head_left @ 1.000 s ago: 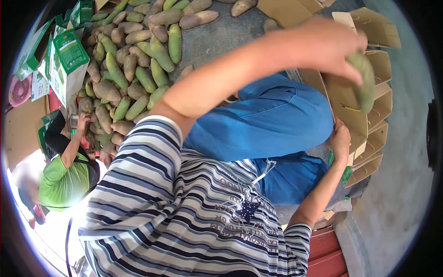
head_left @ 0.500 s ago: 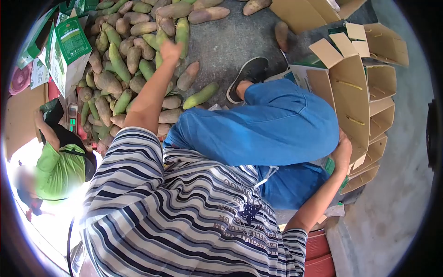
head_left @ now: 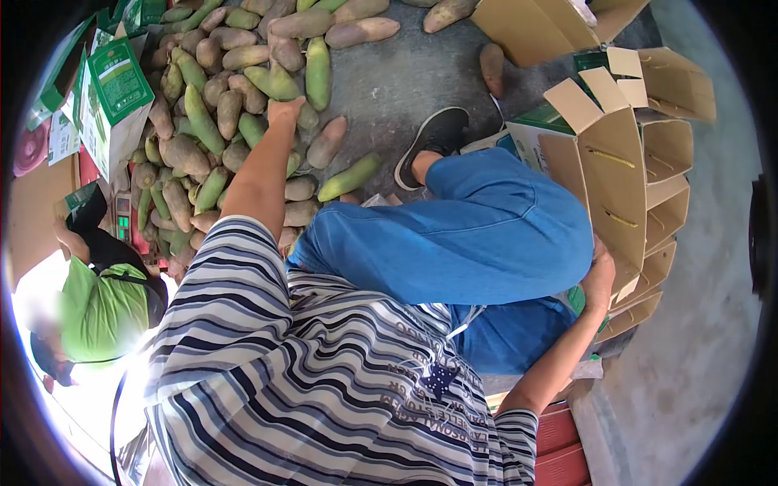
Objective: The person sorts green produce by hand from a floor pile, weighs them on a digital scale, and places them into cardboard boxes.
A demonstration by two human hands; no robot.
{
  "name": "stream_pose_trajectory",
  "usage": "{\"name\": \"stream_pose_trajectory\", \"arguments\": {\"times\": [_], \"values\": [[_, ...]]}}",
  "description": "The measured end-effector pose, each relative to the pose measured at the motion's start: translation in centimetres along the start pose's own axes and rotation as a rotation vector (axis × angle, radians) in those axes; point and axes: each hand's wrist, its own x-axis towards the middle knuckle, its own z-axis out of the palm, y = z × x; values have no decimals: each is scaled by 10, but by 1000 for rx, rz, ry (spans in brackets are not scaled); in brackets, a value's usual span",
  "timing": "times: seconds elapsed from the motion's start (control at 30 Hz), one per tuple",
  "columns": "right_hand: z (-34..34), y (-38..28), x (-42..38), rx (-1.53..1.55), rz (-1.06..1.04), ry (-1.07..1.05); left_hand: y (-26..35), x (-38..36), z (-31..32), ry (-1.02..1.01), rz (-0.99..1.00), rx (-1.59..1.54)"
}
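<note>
My left hand point(head_left: 285, 111) reaches down into a large heap of soil-covered, green-skinned radishes. It is right beside a green radish point(head_left: 281, 83), and its fingers point away from me, mostly hidden. Whether it grips a radish I cannot make out. A paler radish point(head_left: 327, 142) and a greener one point(head_left: 350, 177) lie at the edge of the heap, close to my forearm. On the other side, my right hand point(head_left: 598, 274) rests against my bent knee in blue trousers point(head_left: 462, 235), holding nothing that I can see.
Opened cardboard boxes point(head_left: 608, 174) with yellow cord handles stand in a row at the right. A green-and-white box point(head_left: 120, 85) stands left of the heap. At far left is another person in a green shirt point(head_left: 107, 312), near a scale point(head_left: 123, 223). Red crates point(head_left: 559, 445) are below right.
My left hand has drawn back slightly toward me and to the left among the radishes. My right hand stays at the knee. The view has shifted a little.
</note>
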Motion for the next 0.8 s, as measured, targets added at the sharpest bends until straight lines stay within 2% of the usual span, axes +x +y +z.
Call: {"name": "stream_pose_trajectory", "arguments": {"times": [0.13, 0.23, 0.27, 0.37, 0.47, 0.5, 0.53, 0.57, 0.6, 0.63, 0.67, 0.7, 0.73, 0.77, 0.8], "values": [[3, 5, 0, 0, -54, 36, -1, -4, 16, -48, 121, -106], [0, 2, -1, -27, -55, 51, 24, -57, 19, -232, -42, -418], [0, 2, -1, -38, -46, 40, 40, -92, 14, -293, -79, -635], [0, 3, -2, -46, -45, 39, 62, -136, 36, -357, 124, -856], [6, 14, 0, -57, -83, 70, 131, -229, 5, -589, 737, -838], [8, 17, 0, -61, -101, 79, 154, -263, 3, -499, 875, -942], [6, 16, -1, -58, -73, 64, 176, -291, -7, -449, 1083, -845], [4, 12, 0, -53, -50, 48, 197, -327, -22, -638, 1186, -910], [3, 9, 1, -48, -30, 33, 215, -358, -28, -533, 1399, -912], [4, 9, 1, -54, -32, 35, 228, -386, -40, -626, 1481, -847], [5, 11, 2, -61, -34, 35, 237, -415, -40, -667, 1569, -912], [6, 12, 2, -69, -32, 35, 245, -437, -32, -574, 1749, -967], [5, 10, 2, -77, -36, 35, 250, -457, -16, -635, 1830, -999], [5, 8, 1, -85, -36, 36, 249, -468, -6, -657, 1918, -896], [5, 8, 0, -93, -34, 38, 247, -475, 11, -785, 1950, -687]]}}
